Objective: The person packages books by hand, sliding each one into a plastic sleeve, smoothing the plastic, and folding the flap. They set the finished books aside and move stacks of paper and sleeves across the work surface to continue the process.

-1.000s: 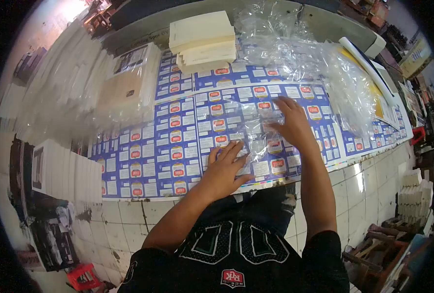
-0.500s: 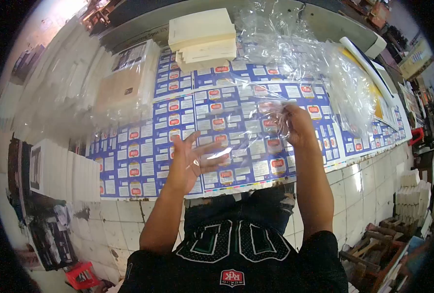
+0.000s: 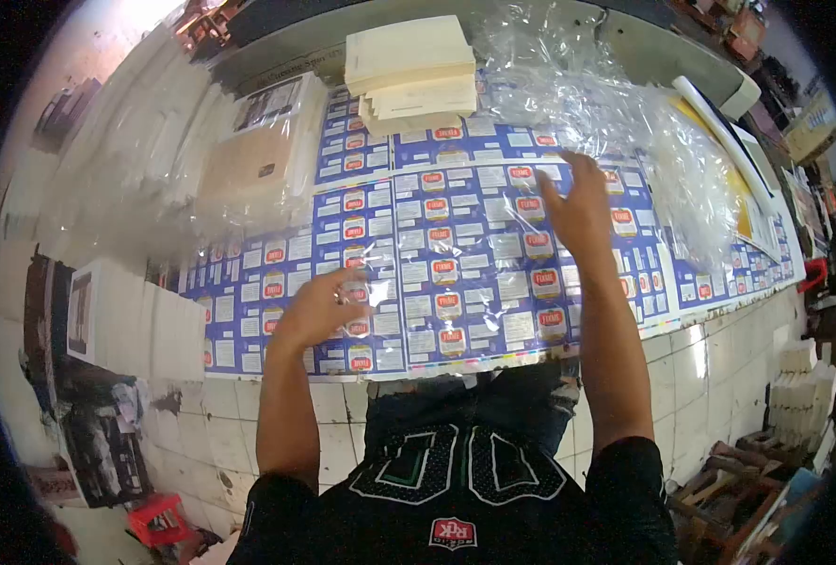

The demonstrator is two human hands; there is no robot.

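Note:
My left hand [image 3: 319, 309] is low over the printed blue sheets [image 3: 482, 254], its fingers spread and pointing right. Beside those fingertips, glare shows on a clear plastic film [image 3: 378, 290], whose edges are hard to make out against the print. Farther out on the right, my right hand [image 3: 583, 212] reaches forward over the sheets, thumb and forefinger apart with nothing visible between them. Beyond it lies a heap of crumpled clear plastic bags [image 3: 569, 71].
A stack of cream paper blocks [image 3: 409, 61] stands at the back. Plastic-wrapped books [image 3: 253, 155] are piled on the left, with white book stacks [image 3: 140, 320] nearer me. A rolled white sheet [image 3: 719, 132] lies at right. Below the table's front edge is white tiled floor [image 3: 700, 377].
My right hand has let go of the clear plastic and moved forward, its fingers parting. My left hand has drawn back to the left. The view has shifted slightly.

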